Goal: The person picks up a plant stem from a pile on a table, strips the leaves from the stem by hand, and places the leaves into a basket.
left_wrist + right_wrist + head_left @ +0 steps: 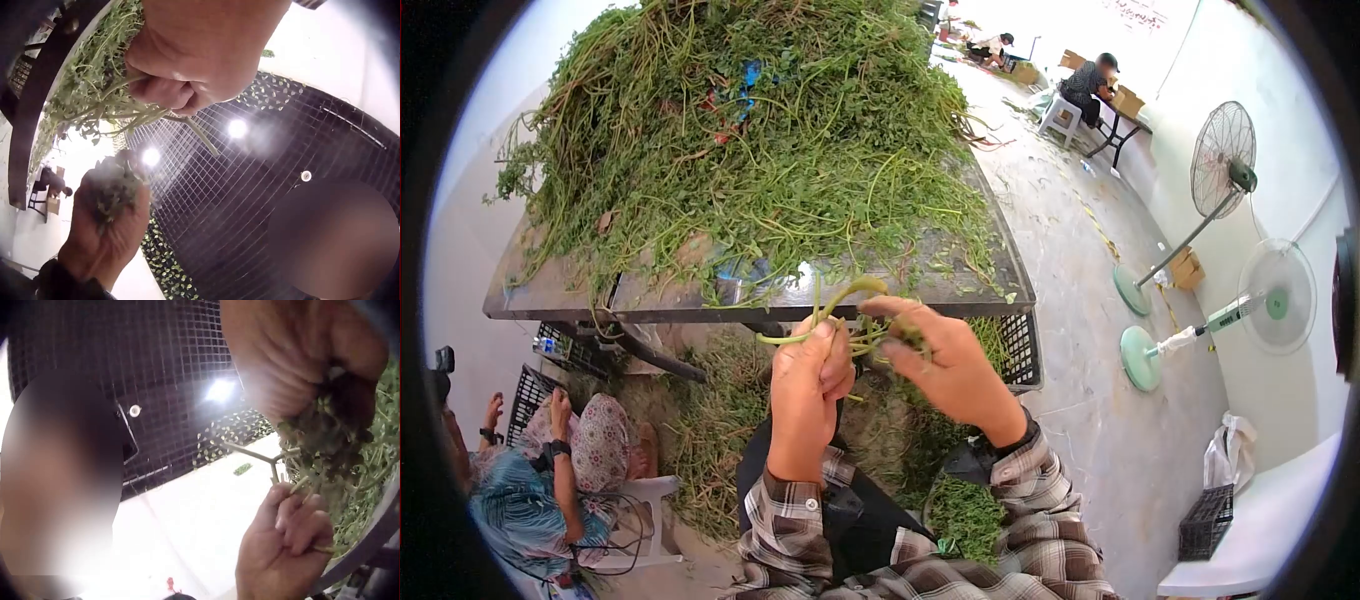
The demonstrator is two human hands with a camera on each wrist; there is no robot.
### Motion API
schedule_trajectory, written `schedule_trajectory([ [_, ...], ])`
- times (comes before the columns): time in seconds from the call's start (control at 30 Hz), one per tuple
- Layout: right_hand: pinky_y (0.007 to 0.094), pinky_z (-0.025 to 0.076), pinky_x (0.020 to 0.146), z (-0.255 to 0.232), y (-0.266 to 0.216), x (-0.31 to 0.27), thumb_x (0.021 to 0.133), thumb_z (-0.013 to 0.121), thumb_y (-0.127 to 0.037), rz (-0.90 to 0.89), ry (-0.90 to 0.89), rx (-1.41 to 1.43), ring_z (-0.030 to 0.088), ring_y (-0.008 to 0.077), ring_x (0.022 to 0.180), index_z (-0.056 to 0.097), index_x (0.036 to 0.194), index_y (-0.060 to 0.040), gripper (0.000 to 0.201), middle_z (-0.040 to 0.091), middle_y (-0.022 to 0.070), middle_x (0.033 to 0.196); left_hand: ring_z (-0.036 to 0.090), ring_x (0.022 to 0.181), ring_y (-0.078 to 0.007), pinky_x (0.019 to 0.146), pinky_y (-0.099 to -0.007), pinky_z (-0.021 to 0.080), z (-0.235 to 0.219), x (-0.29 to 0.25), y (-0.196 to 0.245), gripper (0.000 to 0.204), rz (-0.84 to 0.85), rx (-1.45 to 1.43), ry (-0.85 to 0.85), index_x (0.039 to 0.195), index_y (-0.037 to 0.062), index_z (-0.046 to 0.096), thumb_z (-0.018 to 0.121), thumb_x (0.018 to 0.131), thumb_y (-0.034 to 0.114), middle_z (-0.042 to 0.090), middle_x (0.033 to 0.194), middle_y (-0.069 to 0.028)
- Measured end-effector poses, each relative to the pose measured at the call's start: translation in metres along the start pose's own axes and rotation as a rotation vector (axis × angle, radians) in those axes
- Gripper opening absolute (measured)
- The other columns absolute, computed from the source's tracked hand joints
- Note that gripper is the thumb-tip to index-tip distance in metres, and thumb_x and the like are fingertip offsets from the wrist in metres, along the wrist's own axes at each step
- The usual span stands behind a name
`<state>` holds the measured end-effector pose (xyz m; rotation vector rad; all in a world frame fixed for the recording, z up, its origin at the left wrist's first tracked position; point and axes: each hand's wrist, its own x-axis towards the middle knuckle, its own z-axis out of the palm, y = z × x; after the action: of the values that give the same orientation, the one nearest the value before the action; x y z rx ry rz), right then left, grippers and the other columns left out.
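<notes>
In the head view my left hand [805, 375] grips a few pale green stems [852, 292] in front of the table edge, thumb up against them. The cut-looking stem ends [199, 134] stick out past its curled fingers in the left wrist view. Close beside it on the right, my right hand [955, 365] holds a bunch of small-leaved green sprigs [331, 434] in its curved fingers. The left wrist view shows these leaves lying against the right palm [115, 240]. A large heap of leafy greens [770, 170] covers the table ahead.
The dark table's [880, 297] front edge lies just beyond my hands. More stems [720, 430] are strewn on the floor below, and leafy tips [965, 520] sit by my lap. A black crate [1022, 350] is under the table. Another person [540, 490] sits at left; fans [1140, 358] stand at right.
</notes>
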<state>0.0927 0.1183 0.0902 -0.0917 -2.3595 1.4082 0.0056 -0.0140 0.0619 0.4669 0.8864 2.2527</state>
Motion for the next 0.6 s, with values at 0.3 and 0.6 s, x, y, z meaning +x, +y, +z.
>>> schedule_trajectory([
  [0.3,0.0403,0.048,0.067,0.013,0.018,0.009,0.074,0.055,0.000,-0.278,0.095,-0.442,0.058,0.0379,0.082,0.056,0.099,0.0010,0.025,0.059,0.0184,0.091,0.026,0.045,-0.0011,0.040,-0.0180,0.022,0.008,0.001,-0.008,0.020,-0.007,0.101,0.085,0.080,0.0087,0.045,0.048,0.093,0.023,0.033,0.059,0.0072],
  [0.6,0.0228,0.044,0.062,-0.055,0.063,-0.013,0.089,0.053,-0.016,0.278,0.505,-0.121,0.053,0.0055,0.067,0.061,0.090,0.0020,0.020,0.056,0.0036,0.070,0.025,0.045,-0.0022,0.039,-0.0185,0.022,-0.012,0.002,0.013,0.025,0.128,-0.159,0.208,0.076,0.0101,0.041,0.043,0.096,0.025,0.030,0.058,0.0066],
])
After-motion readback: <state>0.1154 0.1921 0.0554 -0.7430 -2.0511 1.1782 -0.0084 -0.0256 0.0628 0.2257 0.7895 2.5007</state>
